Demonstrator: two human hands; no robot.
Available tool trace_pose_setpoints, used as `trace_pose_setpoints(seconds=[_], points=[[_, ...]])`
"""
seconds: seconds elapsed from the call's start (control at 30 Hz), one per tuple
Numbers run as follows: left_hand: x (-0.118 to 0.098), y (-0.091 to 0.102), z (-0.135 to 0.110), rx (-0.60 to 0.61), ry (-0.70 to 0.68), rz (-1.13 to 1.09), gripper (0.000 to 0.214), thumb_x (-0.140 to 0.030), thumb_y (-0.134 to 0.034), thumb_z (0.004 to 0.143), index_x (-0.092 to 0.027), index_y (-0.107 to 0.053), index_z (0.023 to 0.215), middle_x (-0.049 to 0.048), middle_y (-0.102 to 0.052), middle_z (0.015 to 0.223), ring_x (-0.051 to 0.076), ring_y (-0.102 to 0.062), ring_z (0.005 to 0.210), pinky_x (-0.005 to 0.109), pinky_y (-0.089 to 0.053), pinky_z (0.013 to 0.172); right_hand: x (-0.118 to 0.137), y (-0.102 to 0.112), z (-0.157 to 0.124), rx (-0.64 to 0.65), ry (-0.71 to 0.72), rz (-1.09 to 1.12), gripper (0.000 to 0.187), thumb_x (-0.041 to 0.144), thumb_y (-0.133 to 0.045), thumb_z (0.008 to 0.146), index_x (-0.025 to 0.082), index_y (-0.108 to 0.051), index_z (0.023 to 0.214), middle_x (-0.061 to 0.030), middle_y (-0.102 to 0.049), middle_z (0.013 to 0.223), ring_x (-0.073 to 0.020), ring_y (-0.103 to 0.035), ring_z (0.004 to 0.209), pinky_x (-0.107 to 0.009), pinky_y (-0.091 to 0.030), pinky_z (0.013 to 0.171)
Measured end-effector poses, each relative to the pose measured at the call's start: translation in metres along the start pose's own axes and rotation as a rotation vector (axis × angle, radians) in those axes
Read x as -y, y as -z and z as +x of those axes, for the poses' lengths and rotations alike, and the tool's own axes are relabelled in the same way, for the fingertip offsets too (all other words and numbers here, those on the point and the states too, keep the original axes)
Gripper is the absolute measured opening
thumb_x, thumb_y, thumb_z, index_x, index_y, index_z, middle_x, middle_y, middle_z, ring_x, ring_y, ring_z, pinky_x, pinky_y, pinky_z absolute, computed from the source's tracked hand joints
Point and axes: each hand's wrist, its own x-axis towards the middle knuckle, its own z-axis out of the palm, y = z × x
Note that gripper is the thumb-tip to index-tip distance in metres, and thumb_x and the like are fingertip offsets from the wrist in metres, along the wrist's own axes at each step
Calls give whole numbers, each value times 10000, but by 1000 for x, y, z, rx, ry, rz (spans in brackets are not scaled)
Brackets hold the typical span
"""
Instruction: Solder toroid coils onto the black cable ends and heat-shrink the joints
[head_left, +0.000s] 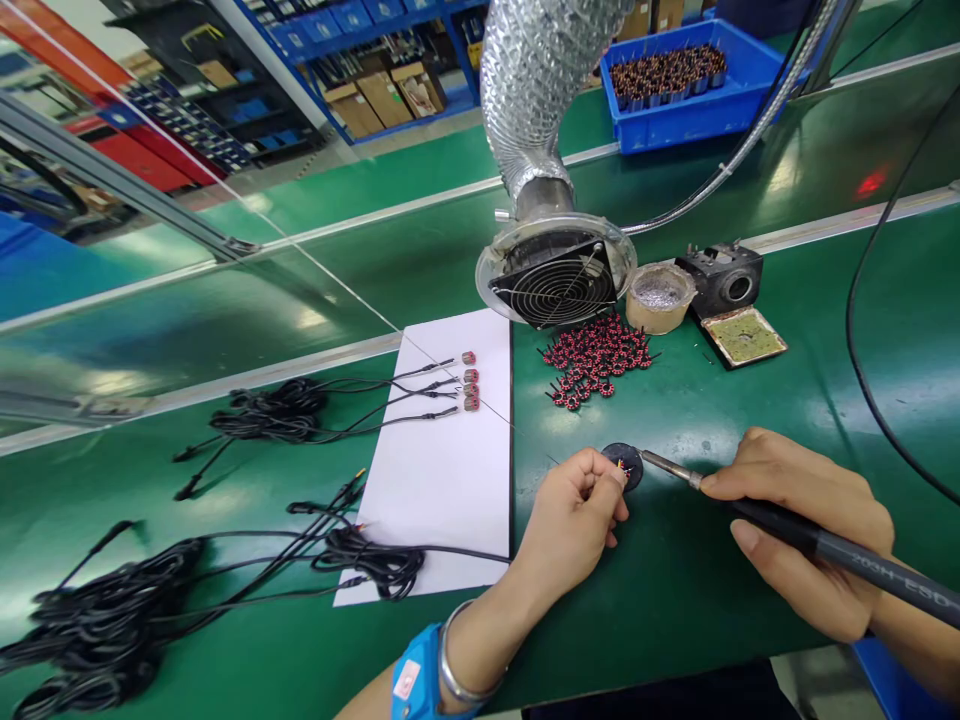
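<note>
My left hand point(574, 515) is closed in a pinch, holding a black cable end with small coloured wire tips against a dark round pad point(626, 462) on the green bench. My right hand point(802, 540) is wrapped round a black soldering iron point(825, 545), and the iron's metal tip point(664, 466) rests at the pad's right edge, close to the wire tips. A blue wrist strap point(416, 680) and a metal bangle sit on my left wrist.
A white sheet point(450, 470) holds three cables with small red coils point(470, 380). A pile of red coils point(596, 360) lies before a fume fan point(559, 280). Solder pot point(658, 295), iron stand with sponge point(742, 335), black cable bundles point(112, 620) left, blue bin point(690, 80) behind.
</note>
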Motion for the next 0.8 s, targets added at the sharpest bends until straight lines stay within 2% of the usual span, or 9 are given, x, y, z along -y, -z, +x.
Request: trace_pose_setpoints(seconds=[0.17,0.23,0.37,0.43,0.5,0.57,0.67,0.73,0.8], points=[[4,1,1,16,-12,-15,205,-353,-569,840,-181,-532,734,-39,-577,575,74,-486,443,169,-412,423,-9,5,5,-77,68,-123,311,95,-534,802,194,-648,1074,-30,-606,729,-161,-545,588,-313,-444,529],[6,2,0,24,-26,-38,226,-376,-570,845,-182,-527,737,-34,-575,592,79,-489,468,176,-431,439,-19,10,12,-116,93,-226,298,106,-555,823,212,-655,1084,-40,-641,784,-173,-577,643,-320,-472,570],[6,4,-5,45,-47,-48,281,-440,-569,855,-184,-513,753,-26,-564,628,85,-482,507,188,-441,468,-54,19,37,-255,90,-468,305,166,-608,867,237,-666,1158,-70,-683,943,-221,-635,837,-381,-523,774],[5,6,-9,55,-48,-28,292,-461,-563,860,-187,-506,774,-25,-556,648,87,-470,522,189,-423,471,-74,22,47,-293,54,-549,316,207,-606,893,237,-664,1202,-83,-678,986,-233,-648,882,-395,-529,816],[4,9,-13,80,-29,3,288,-468,-563,861,-192,-501,807,-30,-539,664,89,-445,527,186,-378,456,-88,22,51,-235,25,-600,329,220,-584,920,226,-648,1243,-91,-693,1019,-238,-667,904,-391,-537,829],[4,12,-16,102,-26,46,262,-447,-574,858,-197,-499,836,-48,-491,657,89,-409,528,189,-323,454,-92,19,48,-185,10,-610,351,209,-571,935,218,-618,1283,-80,-721,997,-219,-691,852,-359,-550,797],[4,16,-18,103,-72,120,208,-385,-592,857,-198,-502,852,-77,-393,634,90,-355,548,206,-288,508,-78,6,32,-177,11,-495,323,162,-549,947,209,-591,1263,-39,-733,881,-146,-684,669,-270,-555,673],[6,18,-19,94,-83,149,191,-363,-595,859,-200,-505,901,-88,-351,630,97,-339,562,219,-288,538,-64,-7,21,-81,39,-366,229,139,-538,942,205,-602,1151,-24,-722,850,-130,-675,660,-250,-551,660],[6,18,-19,89,-70,160,228,-357,-587,865,-203,-497,1008,-94,-337,635,106,-340,566,227,-293,546,-53,-21,12,76,52,-270,160,163,-574,913,202,-586,1068,-26,-709,843,-147,-667,698,-262,-543,655]])
